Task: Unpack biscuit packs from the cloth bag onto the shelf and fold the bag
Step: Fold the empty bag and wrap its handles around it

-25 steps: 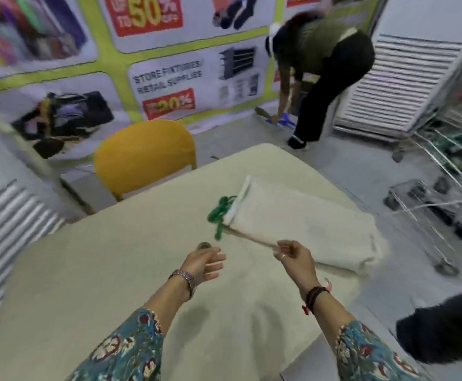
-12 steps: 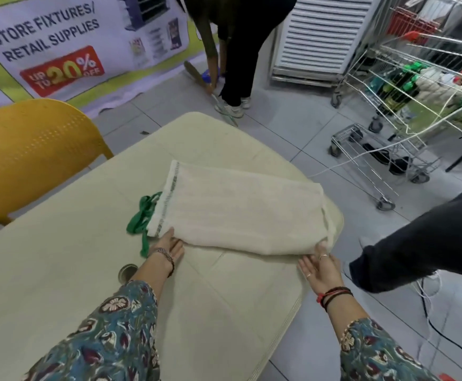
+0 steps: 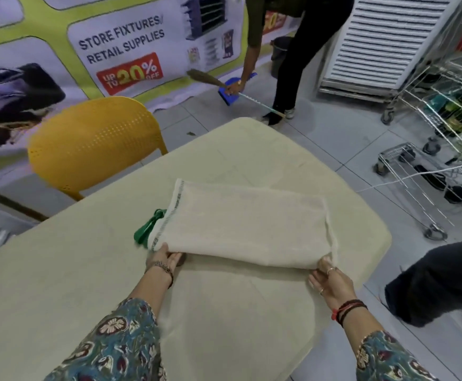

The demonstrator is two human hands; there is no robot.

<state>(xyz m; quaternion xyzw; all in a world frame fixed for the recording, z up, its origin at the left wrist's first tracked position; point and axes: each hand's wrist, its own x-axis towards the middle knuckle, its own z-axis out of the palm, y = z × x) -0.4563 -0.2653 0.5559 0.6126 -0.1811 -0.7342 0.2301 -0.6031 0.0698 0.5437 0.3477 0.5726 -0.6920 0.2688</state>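
A yellow perforated plastic chair (image 3: 92, 144) stands at the far left edge of the beige worktop (image 3: 59, 270), wire trolleys (image 3: 441, 127) beyond its right side. The folded cream cloth bag (image 3: 246, 224) with green handles (image 3: 148, 229) lies near the right corner. The left hand (image 3: 164, 258) and right hand (image 3: 331, 281) grip its near fold, one at each end.

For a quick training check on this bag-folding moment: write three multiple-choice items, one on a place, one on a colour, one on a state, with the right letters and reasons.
1. Where does the cloth bag lie?
A. on the yellow chair
B. on the table
C. in the trolley

2. What colour are the bag's handles?
A. red
B. green
C. blue

3. What are the hands doing?
A. both at the bag's near edge
B. both resting off the bag
C. only one touching it

Answers:
1 B, it lies flat on the table.
2 B, green loops stick out at its left end.
3 A, the left hand and right hand each meet a near corner.
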